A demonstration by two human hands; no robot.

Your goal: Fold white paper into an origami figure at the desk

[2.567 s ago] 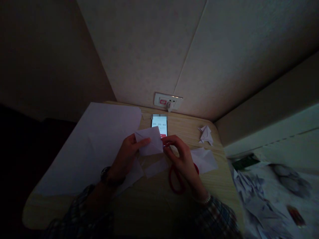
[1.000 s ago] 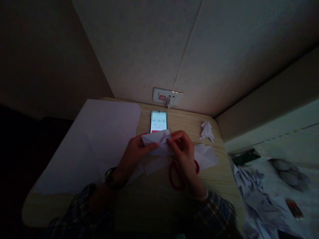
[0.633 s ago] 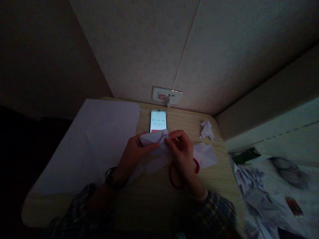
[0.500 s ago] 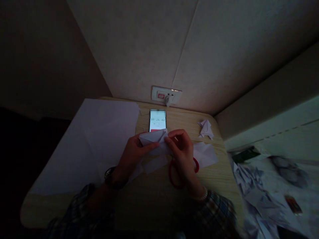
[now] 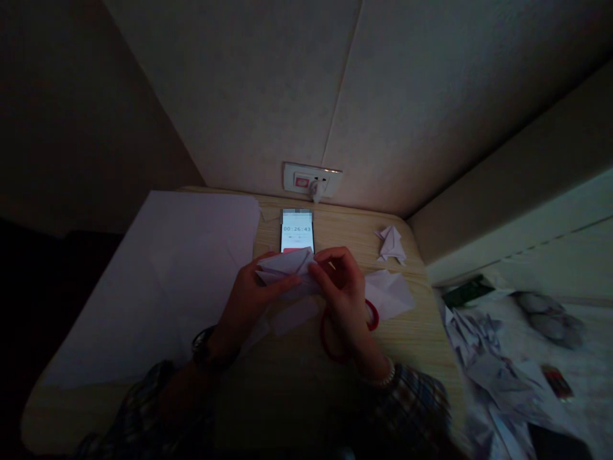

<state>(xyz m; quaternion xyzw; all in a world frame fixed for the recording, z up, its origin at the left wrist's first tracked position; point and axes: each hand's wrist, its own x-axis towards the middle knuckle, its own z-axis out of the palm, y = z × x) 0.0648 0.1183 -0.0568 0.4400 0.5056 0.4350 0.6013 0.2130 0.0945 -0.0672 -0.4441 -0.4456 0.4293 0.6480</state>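
Note:
Both my hands hold a folded white paper (image 5: 286, 269) a little above a light wooden table (image 5: 416, 345) in dim light. My left hand (image 5: 249, 300) grips the paper's left side, thumb on top. My right hand (image 5: 345, 294) pinches its right end with the fingertips. Red-handled scissors (image 5: 330, 338) lie on the table under my right hand, partly hidden by it. A loose paper piece (image 5: 293, 316) lies flat beneath the folded one.
A lit phone (image 5: 297, 231) showing a timer lies behind the paper, below a wall socket (image 5: 311, 180). A big white sheet (image 5: 167, 275) covers the table's left. A small folded paper figure (image 5: 391, 243) and another paper piece (image 5: 390, 291) sit right. Paper scraps (image 5: 483, 364) lie beyond the table's right edge.
The paper has gone from a flat open shape to a narrower fold pressed between my hands. My right fingers moved onto its right end. The view shifted slightly left.

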